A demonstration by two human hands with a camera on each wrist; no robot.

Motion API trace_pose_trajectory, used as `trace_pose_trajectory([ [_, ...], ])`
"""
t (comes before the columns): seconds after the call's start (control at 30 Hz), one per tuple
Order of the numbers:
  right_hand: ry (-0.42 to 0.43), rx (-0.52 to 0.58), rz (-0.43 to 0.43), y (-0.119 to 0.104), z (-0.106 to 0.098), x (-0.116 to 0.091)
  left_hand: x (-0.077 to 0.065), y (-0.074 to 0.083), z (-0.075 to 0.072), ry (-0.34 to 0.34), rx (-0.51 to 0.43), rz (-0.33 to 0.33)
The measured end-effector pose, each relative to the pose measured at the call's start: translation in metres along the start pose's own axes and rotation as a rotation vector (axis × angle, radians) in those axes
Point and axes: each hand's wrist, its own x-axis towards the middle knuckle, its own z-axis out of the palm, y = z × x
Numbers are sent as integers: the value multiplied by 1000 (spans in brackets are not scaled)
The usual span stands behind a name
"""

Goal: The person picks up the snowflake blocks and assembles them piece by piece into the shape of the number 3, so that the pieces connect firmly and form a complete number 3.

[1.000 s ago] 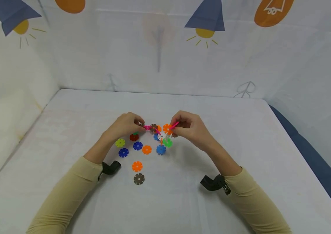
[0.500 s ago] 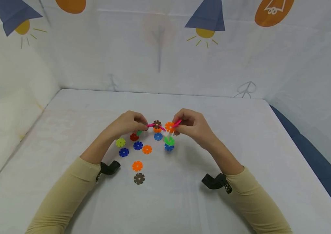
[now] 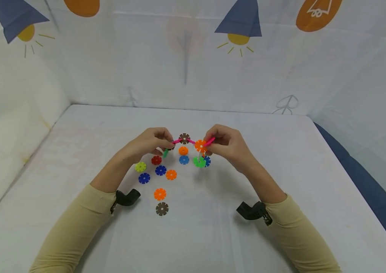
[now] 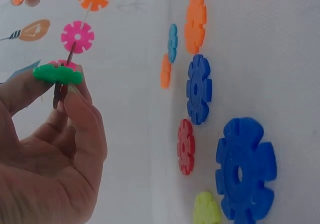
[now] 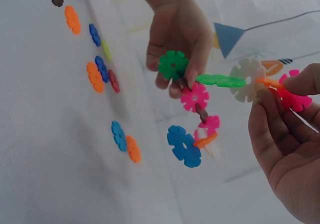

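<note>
A chain of interlocked plastic snowflake discs hangs between my hands above the table. My left hand [image 3: 148, 147] pinches its left end, where a green disc [image 4: 57, 75] crosses a brown one. A brown disc [image 3: 184, 138] sits mid-chain between pink ones. My right hand [image 3: 228, 147] pinches the right end, near an orange disc [image 3: 200, 146], a pink disc [image 3: 210, 141] and a white disc [image 5: 244, 82]. Below that hand hang a light green disc [image 5: 220, 81] and a blue disc [image 5: 184, 146]. My fingers hide some joints.
Loose discs lie flat on the white table [image 3: 193, 239]: orange [image 3: 160, 194], brown [image 3: 162, 209], dark blue [image 3: 144, 178], red [image 3: 156, 160], yellow-green [image 3: 140, 167] and light blue [image 3: 184, 160], among several others. White cloth walls stand behind and beside.
Both hands have moved slightly away from me and the right one a little rightward. The chain has risen with them, its middle brown disc and hanging blue disc now farther from the loose discs.
</note>
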Motion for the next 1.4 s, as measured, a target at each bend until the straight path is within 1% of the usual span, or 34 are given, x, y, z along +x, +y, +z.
trace_pose_trajectory([
  [0.2,16,5,6,-2,-1,-1,-4,8,3,44,-11,23],
  [0.47,10,87,-29,-1,-4,0,-11,13,6,118,-49,84],
  [0.57,4,99,-37,0,-5,0,-15,15,7,143,-87,124],
  [0.7,-4,95,-31,1,-5,1,-21,18,6,155,-157,166],
  [0.87,-9,100,-19,1,-4,1,-23,20,7,156,-297,190],
  [0.93,-8,105,-21,1,-4,1,-23,19,7,150,-352,212],
  [1.0,-7,111,-25,2,-4,1,-22,19,8,143,-385,237],
  [1.1,-5,112,-27,2,-5,1,-22,18,9,132,-397,270],
  [1.27,-5,117,-26,2,-6,1,-24,18,10,117,-381,309],
  [1.4,-3,126,-28,0,-6,1,-26,18,10,85,-337,347],
])
